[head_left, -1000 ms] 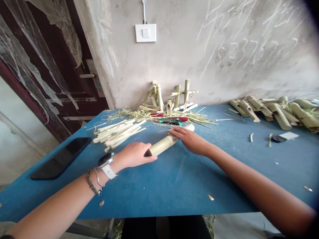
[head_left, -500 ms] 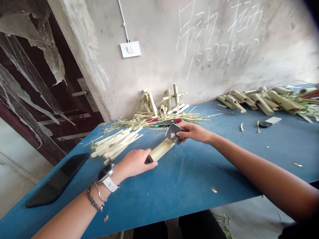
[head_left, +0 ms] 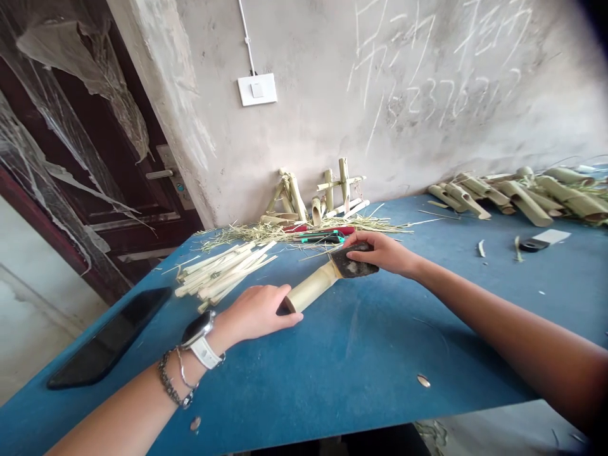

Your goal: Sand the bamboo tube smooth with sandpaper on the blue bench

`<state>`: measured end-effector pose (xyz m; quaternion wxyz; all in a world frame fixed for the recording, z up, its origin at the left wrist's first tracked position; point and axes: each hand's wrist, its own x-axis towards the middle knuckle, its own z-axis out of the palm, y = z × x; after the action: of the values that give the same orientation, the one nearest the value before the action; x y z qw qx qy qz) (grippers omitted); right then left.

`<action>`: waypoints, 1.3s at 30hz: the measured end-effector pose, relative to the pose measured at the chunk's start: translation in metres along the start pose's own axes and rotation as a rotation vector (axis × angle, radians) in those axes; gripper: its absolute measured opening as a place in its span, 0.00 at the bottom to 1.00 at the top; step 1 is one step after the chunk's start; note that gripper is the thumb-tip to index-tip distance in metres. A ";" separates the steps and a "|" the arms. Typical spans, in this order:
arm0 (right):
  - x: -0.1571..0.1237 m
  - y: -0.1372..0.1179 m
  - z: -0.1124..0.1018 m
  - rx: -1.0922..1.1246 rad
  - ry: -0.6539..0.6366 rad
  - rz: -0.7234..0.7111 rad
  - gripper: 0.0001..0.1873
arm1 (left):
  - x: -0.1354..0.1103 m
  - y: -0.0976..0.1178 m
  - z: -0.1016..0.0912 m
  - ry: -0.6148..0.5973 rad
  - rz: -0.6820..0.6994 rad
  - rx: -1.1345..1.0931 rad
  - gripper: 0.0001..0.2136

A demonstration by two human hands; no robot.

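A short pale bamboo tube [head_left: 311, 289] lies on the blue table [head_left: 361, 354]. My left hand [head_left: 259, 310], with a watch and bracelets at the wrist, is closed around the tube's near end and pins it down. My right hand [head_left: 382, 251] grips a dark grey piece of sandpaper [head_left: 352, 263] and presses it onto the tube's far end.
A pile of split bamboo sticks [head_left: 223, 269] lies left of the tube, with straw, red and green tools [head_left: 323, 234] and small bamboo pieces [head_left: 313, 193] against the wall. A black phone [head_left: 107, 335] rests near the left edge. Cut bamboo tubes [head_left: 513, 193] crowd the far right.
My right hand left the bare tube, took up the sandpaper, raised it, and now lays it on the tube's far end. My left hand has kept its hold.
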<state>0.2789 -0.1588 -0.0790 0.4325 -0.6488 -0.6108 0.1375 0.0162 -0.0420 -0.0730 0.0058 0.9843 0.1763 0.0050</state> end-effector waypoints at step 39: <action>0.002 0.017 -0.025 -0.640 0.136 0.091 0.13 | 0.004 0.003 0.003 0.084 0.105 0.146 0.18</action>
<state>0.3081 -0.1645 -0.0755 0.2398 -0.7861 -0.5632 -0.0860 0.0211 -0.0439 -0.0759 -0.0736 0.9889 0.1243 0.0338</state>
